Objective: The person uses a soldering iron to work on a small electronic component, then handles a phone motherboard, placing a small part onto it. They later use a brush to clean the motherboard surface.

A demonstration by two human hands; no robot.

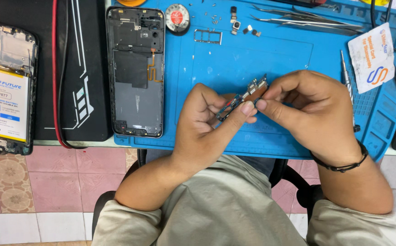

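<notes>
Both my hands hold a small phone circuit board (247, 94) just above the blue work mat (271, 54). My left hand (207, 120) pinches its lower left end between thumb and fingers. My right hand (314, 111), with a black bracelet at the wrist, grips the upper right end with its fingertips. The board is tilted, with its metal shields facing up. Part of it is hidden behind my fingers.
An opened phone back shell (135, 70) lies at the mat's left edge. Further left, on a black pad (77, 68), lies a phone frame with a battery (5, 89). Tweezers (307, 20), a screwdriver (346, 75), a SIM tray (208, 36), small screws and parts, a round tin (177, 18) and a white packet (372, 57) sit around.
</notes>
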